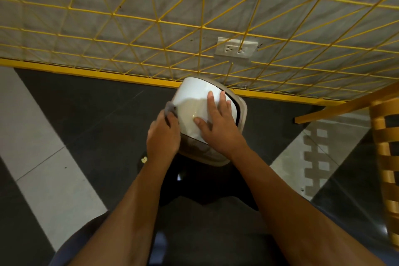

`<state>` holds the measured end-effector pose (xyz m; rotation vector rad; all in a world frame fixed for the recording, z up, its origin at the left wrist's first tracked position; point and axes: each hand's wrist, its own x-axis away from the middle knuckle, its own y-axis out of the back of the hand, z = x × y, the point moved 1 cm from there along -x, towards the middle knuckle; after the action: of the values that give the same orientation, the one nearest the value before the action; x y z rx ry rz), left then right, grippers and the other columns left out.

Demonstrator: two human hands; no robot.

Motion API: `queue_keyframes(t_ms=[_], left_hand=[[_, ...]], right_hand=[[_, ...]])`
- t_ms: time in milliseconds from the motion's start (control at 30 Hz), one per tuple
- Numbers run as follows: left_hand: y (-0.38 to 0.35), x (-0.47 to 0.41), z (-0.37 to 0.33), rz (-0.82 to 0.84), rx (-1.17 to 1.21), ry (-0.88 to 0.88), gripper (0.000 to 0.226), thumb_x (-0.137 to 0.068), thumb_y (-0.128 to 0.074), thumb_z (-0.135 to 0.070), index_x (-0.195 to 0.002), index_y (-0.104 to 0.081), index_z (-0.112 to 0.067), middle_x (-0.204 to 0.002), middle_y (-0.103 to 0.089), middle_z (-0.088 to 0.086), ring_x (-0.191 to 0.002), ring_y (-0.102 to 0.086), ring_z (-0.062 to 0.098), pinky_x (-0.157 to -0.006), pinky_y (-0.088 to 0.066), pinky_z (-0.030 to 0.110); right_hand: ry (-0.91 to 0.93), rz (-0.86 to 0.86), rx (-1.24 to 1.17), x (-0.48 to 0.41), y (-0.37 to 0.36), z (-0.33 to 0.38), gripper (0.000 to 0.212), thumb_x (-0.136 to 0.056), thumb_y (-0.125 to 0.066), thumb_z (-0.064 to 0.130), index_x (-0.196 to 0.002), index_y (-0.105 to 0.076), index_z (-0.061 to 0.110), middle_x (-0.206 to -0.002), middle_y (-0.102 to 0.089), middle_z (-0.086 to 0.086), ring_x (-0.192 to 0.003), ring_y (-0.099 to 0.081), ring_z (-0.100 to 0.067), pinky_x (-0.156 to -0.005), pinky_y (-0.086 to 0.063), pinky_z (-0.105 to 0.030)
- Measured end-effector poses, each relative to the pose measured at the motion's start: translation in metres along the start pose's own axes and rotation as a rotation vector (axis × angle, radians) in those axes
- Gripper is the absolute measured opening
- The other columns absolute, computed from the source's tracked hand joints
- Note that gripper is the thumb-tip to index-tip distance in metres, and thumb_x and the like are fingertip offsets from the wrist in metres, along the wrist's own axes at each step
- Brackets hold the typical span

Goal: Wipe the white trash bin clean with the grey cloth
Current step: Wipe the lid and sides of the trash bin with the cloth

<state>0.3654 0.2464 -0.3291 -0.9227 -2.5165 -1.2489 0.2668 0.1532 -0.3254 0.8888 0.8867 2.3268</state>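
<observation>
The white trash bin (190,101) stands on the dark floor just in front of the wall, seen from above with its rounded white lid and beige rim. My right hand (218,123) lies flat on the lid with straight, spread fingers. My left hand (164,136) grips the grey cloth (170,107) against the bin's left side; only a small bunch of cloth shows above the fingers. The bin's lower body is hidden under the lid and my hands.
A yellow wire grid (194,28) covers the grey wall behind the bin, with a power socket (236,48) behind it. A wooden chair (384,147) stands at the right. The floor has dark and light tiles, and a small scrap (144,160) lies near my left wrist.
</observation>
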Motion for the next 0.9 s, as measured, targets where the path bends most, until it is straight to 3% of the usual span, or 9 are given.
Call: queue_keyframes(t_ms=[100,200,333,500,667,800,900], left_hand=[[-0.01,0.023,-0.002,-0.089,0.086,0.083,0.042,-0.1,-0.027,-0.03,-0.139,-0.036,-0.018,-0.129,-0.048,0.017,-0.117,-0.046,0.029,-0.09,-0.037,0.034],[-0.015,0.025,-0.002,-0.171,0.04,-0.041,0.043,-0.099,-0.031,-0.025,-0.141,-0.033,-0.015,-0.129,-0.047,0.016,-0.117,-0.047,0.028,-0.094,-0.04,0.036],[-0.012,-0.002,-0.01,-0.127,-0.037,-0.147,0.042,-0.099,-0.031,-0.028,-0.138,-0.039,-0.017,-0.125,-0.053,0.014,-0.114,-0.049,0.028,-0.096,-0.041,0.04],[-0.003,-0.015,-0.014,-0.003,-0.035,-0.043,0.042,-0.1,-0.024,-0.031,-0.134,-0.043,-0.014,-0.127,-0.051,0.021,-0.118,-0.046,0.034,-0.096,-0.036,0.038],[-0.014,0.019,-0.004,-0.143,0.083,0.059,0.043,-0.1,-0.025,-0.032,-0.133,-0.041,-0.009,-0.123,-0.051,0.02,-0.114,-0.049,0.032,-0.089,-0.039,0.037],[-0.022,0.051,0.0,-0.218,0.194,0.033,0.046,-0.099,-0.035,-0.024,-0.143,-0.03,-0.01,-0.134,-0.048,0.018,-0.123,-0.047,0.028,-0.103,-0.04,0.037],[-0.014,0.068,-0.004,-0.242,0.227,0.057,0.047,-0.099,-0.038,-0.023,-0.144,-0.029,-0.015,-0.136,-0.05,0.013,-0.125,-0.047,0.024,-0.102,-0.035,0.028]], right_hand=[[0.003,-0.006,0.018,0.0,0.001,-0.001,0.074,-0.095,-0.039,0.046,-0.149,0.006,0.023,-0.157,0.016,-0.007,-0.145,0.013,-0.03,-0.117,-0.01,-0.046],[0.011,-0.005,0.032,0.0,0.001,-0.001,0.073,-0.094,-0.038,0.047,-0.149,0.005,0.024,-0.158,0.016,-0.007,-0.145,0.013,-0.03,-0.117,-0.01,-0.045],[0.013,0.001,0.01,0.0,0.002,-0.001,0.073,-0.095,-0.039,0.046,-0.149,0.005,0.023,-0.157,0.017,-0.007,-0.145,0.014,-0.029,-0.117,-0.009,-0.046],[0.004,0.01,0.013,0.001,0.002,-0.001,0.074,-0.095,-0.04,0.045,-0.149,0.006,0.024,-0.157,0.017,-0.007,-0.145,0.014,-0.029,-0.117,-0.01,-0.046],[0.015,0.011,0.019,-0.001,0.0,-0.001,0.073,-0.095,-0.04,0.045,-0.149,0.005,0.025,-0.158,0.015,-0.007,-0.145,0.013,-0.03,-0.117,-0.011,-0.047],[-0.007,0.014,0.075,-0.002,0.004,0.001,0.072,-0.094,-0.041,0.047,-0.149,0.001,0.027,-0.158,0.012,-0.007,-0.146,0.008,-0.032,-0.116,-0.016,-0.047],[-0.04,0.046,0.14,-0.006,0.011,0.001,0.071,-0.093,-0.041,0.05,-0.149,-0.004,0.029,-0.159,0.003,-0.007,-0.146,0.001,-0.032,-0.114,-0.022,-0.049]])
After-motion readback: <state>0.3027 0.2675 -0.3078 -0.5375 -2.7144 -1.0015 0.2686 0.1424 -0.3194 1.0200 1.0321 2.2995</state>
